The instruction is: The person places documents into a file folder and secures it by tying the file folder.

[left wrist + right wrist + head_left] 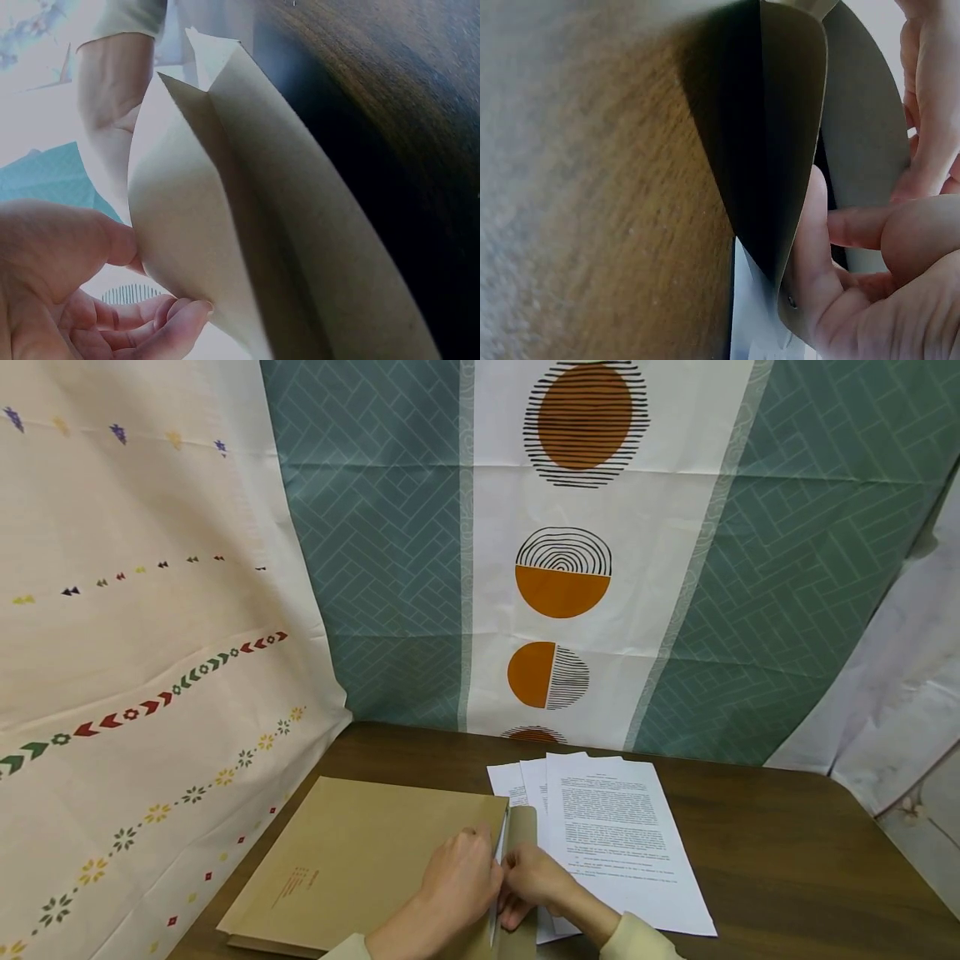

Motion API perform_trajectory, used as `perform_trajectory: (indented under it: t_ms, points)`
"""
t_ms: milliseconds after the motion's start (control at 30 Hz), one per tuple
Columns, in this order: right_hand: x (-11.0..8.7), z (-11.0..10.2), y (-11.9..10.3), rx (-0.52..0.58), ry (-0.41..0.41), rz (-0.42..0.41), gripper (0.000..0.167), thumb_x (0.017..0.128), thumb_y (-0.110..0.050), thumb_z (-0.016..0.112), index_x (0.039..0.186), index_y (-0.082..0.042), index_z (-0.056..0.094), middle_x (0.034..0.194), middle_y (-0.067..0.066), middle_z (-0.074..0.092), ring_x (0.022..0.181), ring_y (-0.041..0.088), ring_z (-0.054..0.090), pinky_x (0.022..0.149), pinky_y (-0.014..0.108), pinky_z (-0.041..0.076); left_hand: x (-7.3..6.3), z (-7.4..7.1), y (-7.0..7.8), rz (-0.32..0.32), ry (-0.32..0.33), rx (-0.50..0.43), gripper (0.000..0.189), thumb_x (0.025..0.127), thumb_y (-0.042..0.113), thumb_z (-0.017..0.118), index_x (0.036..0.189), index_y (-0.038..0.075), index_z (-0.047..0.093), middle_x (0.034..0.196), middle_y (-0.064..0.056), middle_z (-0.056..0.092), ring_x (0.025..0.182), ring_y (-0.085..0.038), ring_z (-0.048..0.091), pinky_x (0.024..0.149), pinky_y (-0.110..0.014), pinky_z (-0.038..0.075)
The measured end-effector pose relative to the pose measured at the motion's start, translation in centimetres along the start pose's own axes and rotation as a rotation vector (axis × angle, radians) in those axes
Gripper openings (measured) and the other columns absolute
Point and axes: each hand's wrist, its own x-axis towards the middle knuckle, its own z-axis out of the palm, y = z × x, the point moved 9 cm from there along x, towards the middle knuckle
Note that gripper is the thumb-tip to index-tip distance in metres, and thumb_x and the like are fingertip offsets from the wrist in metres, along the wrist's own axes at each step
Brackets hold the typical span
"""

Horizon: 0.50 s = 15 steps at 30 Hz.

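A large kraft document envelope (375,843) lies on the table, red print at its lower left, its mouth facing right. My left hand (461,877) pinches the edge of the upper panel at the mouth; in the left wrist view, thumb and fingertips (187,330) meet at that panel (176,187), with the folded side gusset showing beyond. My right hand (534,881) holds the flap (522,827) along the right side, its fingers curled at the flap's edge. A narrow white strip shows in the gap between panel and flap.
Several printed sheets (611,827) lie fanned just right of the envelope, partly under the flap and right forearm. The dark wooden table (772,860) extends right. A patterned cloth (555,677) hangs behind, and a pale embroidered cloth (150,677) hangs on the left.
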Motion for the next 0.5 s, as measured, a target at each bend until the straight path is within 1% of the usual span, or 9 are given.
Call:
perform_trajectory:
  t_ms: [100,233,333,400,500]
  points:
    - [-0.05,-0.28,-0.14,-0.046,0.031,-0.011,0.019,0.089,0.007,0.049,0.074,0.004,0.061,0.062,0.015,0.066,0.044,0.013,0.062,0.044,0.028,0.054,0.0,0.08,-0.02,0.002,0.001,0.003,0.018,0.074,0.007,0.07,0.077,0.007,0.053,0.066,-0.004,0.052,0.056,-0.019,0.057,0.047,-0.034,0.045]
    - [-0.01,-0.41,-0.2,-0.079,0.047,-0.018,0.02,0.092,0.006,0.052,0.074,0.003,0.061,0.062,0.016,0.067,0.043,0.015,0.063,0.044,0.03,0.054,0.02,0.14,-0.01,0.002,-0.002,-0.002,0.017,0.074,0.007,0.069,0.077,0.007,0.053,0.066,-0.004,0.052,0.055,-0.018,0.056,0.047,-0.033,0.045]
    - [0.06,-0.29,-0.18,-0.082,0.038,-0.02,0.021,0.093,0.006,0.052,0.075,0.003,0.062,0.063,0.017,0.067,0.044,0.017,0.065,0.044,0.03,0.054,0.03,0.07,0.03,0.004,0.011,0.001,0.017,0.074,0.007,0.07,0.076,0.007,0.053,0.066,-0.004,0.052,0.056,-0.021,0.059,0.047,-0.034,0.046]
    - [0.1,-0.16,-0.15,-0.075,0.027,-0.019,0.02,0.092,0.007,0.05,0.076,0.004,0.063,0.063,0.018,0.067,0.044,0.017,0.065,0.044,0.029,0.054,0.04,0.03,0.05,0.005,0.016,0.006,0.017,0.073,0.007,0.07,0.076,0.008,0.053,0.066,-0.004,0.052,0.057,-0.023,0.06,0.048,-0.035,0.046]
    - [0.16,0.06,-0.14,-0.061,0.008,-0.018,0.021,0.092,0.008,0.049,0.077,0.005,0.064,0.063,0.018,0.068,0.045,0.017,0.065,0.044,0.028,0.054,0.04,0.12,-0.03,0.003,0.008,0.002,0.018,0.074,0.007,0.071,0.075,0.008,0.053,0.065,-0.004,0.051,0.057,-0.022,0.059,0.047,-0.034,0.046]
